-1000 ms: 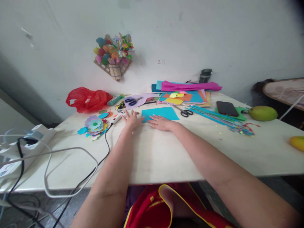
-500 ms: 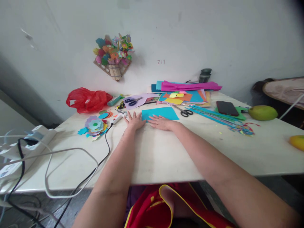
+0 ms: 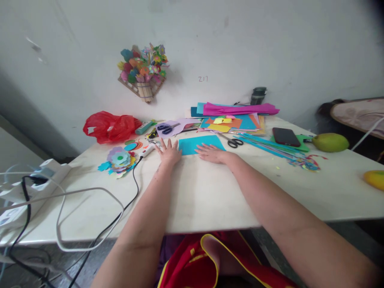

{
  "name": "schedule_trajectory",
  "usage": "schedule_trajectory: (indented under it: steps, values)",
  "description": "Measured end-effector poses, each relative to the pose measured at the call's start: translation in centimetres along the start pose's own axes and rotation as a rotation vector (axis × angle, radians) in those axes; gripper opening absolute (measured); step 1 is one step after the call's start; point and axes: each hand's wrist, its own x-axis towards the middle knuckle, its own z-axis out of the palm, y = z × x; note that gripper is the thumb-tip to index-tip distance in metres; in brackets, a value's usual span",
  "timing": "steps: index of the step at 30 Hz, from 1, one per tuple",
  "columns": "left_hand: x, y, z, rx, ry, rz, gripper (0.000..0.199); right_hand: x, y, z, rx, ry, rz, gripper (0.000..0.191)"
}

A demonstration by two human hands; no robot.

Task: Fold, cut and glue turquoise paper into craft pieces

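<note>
Left hand: your left hand [image 3: 170,154] lies palm down, fingers spread wide, at the left edge of the blue sheet; it grips nothing.
Right hand: your right hand [image 3: 211,154] is flat too, fingers slightly apart, on the sheet's near right part.
Blue sheet: the blue sheet [image 3: 196,143] lies flat on the table [image 3: 210,200] in front of you, partly under your right hand.
Beside the sheet: black-handled scissors [image 3: 235,143] sit just to its right; a white glue gun [image 3: 147,150] is just left of your left hand.
Farther left: paper flower shapes [image 3: 120,158] lie in a pile, with a red plastic bag [image 3: 111,126] behind them.
Farther right: you have blue and green strips [image 3: 264,145], a phone [image 3: 286,137] and a green fruit [image 3: 330,142].
</note>
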Motion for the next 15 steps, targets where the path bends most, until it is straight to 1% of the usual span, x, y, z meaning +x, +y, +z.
schedule_trajectory:
  steps: [2,4,8,11,15]
  values:
    - [-0.4,0.5,-0.3,-0.004,0.047,0.044,0.065,0.0,-0.6,-0.1,-0.015,-0.018,0.024,0.059]
    - [-0.8,1.1,-0.4,-0.007,0.064,0.093,0.070,0.0,-1.4,-0.2,-0.023,-0.027,0.053,0.060]
    - [-1.1,1.9,-0.2,0.026,0.035,0.163,0.071,0.0,-2.7,-0.4,-0.064,-0.022,0.086,0.060]
    - [-0.9,2.0,0.0,0.021,-0.004,0.134,0.069,-0.1,-3.2,-0.4,-0.085,-0.042,0.093,0.060]
    - [-0.6,1.5,-0.2,-0.008,-0.084,0.024,0.071,-0.4,-3.3,-0.8,-0.075,-0.059,0.090,0.060]
